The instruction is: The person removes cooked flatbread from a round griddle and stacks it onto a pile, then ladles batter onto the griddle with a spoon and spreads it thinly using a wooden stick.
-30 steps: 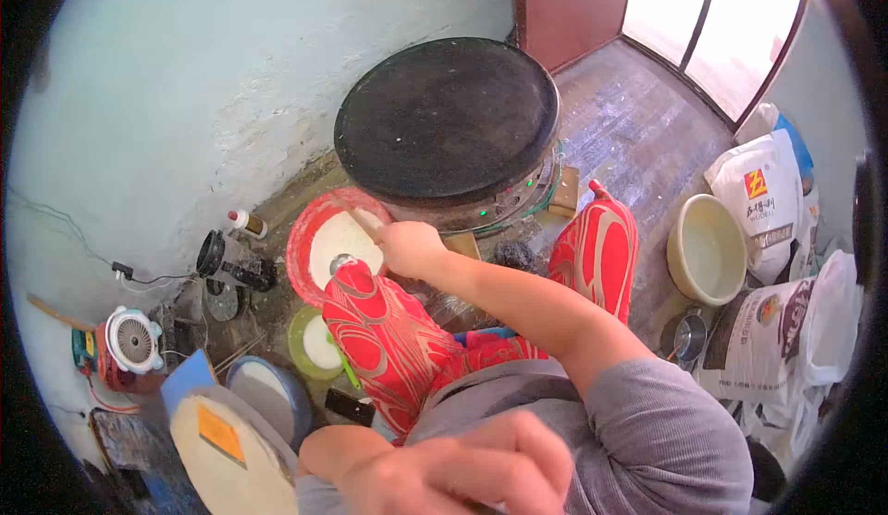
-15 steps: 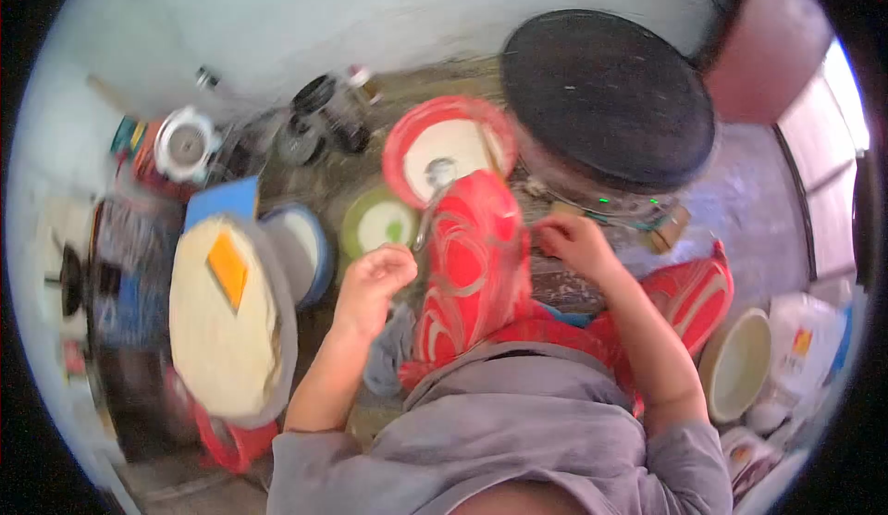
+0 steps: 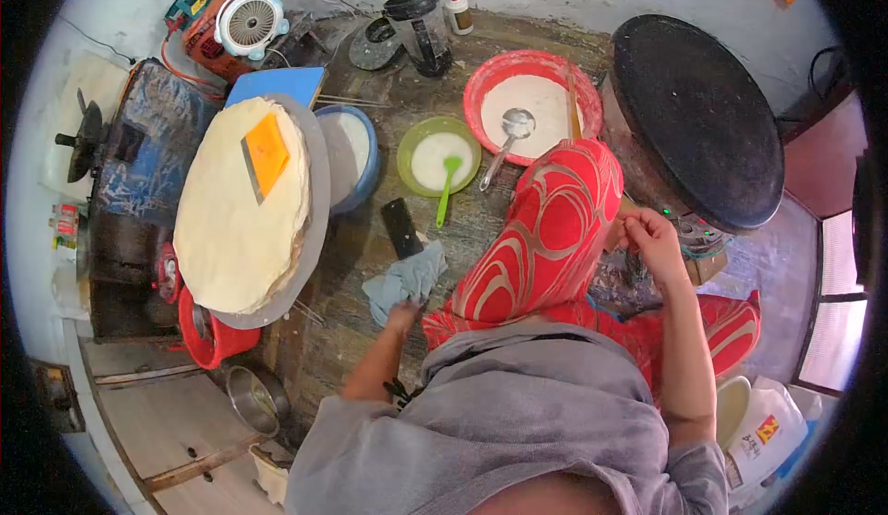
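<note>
My left hand (image 3: 400,318) is down at the lower edge of a crumpled grey cloth (image 3: 407,282) on the floor, its fingers closed on the fabric and partly hidden. A black phone (image 3: 400,228) lies just beyond the cloth. Between my raised red-patterned knee and the round black griddle (image 3: 698,122), my right hand (image 3: 650,240) is closed with thumb and fingertips together; whatever they may pinch is too small to make out. A red basin (image 3: 477,99) of white batter holds a metal ladle (image 3: 518,124) beyond my knee.
A green bowl (image 3: 407,159) with a green brush (image 3: 448,186) stands beside a blue bowl (image 3: 370,168). To the left, a pale stack of flat rounds (image 3: 231,247) carries an orange scraper (image 3: 268,156). A red bucket (image 3: 217,335), a steel pot (image 3: 254,399) and a small fan (image 3: 251,23) stand around.
My left hand has dropped from beside my knee to the grey cloth. My right hand stays near the griddle, fingers together. The view has turned, showing more of the left side.
</note>
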Available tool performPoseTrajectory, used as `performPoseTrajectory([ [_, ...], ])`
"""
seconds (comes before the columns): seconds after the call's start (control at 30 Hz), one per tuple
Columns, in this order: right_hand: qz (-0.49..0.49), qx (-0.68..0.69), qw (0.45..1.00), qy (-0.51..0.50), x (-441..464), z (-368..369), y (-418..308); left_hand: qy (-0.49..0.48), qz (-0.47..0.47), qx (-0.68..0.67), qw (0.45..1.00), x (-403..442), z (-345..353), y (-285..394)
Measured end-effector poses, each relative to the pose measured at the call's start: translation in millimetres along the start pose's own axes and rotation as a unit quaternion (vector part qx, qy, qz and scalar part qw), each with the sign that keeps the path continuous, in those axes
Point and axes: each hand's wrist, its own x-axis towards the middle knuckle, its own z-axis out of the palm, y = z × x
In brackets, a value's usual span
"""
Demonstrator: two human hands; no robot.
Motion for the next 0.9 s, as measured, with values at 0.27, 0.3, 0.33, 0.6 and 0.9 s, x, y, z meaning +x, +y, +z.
performPoseTrajectory([
  [0.27,-0.042,-0.006,0.999,0.028,3,4,-7,0.019,0.084,-0.331,0.940,-56,-66,92],
  [0.3,-0.070,-0.008,0.996,0.054,4,7,-9,0.001,0.094,-0.358,0.929,-79,-74,120],
  [0.33,-0.071,-0.009,0.996,0.054,3,12,-15,-0.018,0.104,-0.385,0.917,-103,-83,150],
  [0.6,-0.309,-0.136,0.919,-0.204,-41,94,-127,-0.275,0.386,-0.378,0.796,-252,-109,308],
  [0.9,-0.312,-0.212,0.916,-0.138,-50,103,-131,-0.237,0.598,-0.354,0.679,-325,-110,358],
])
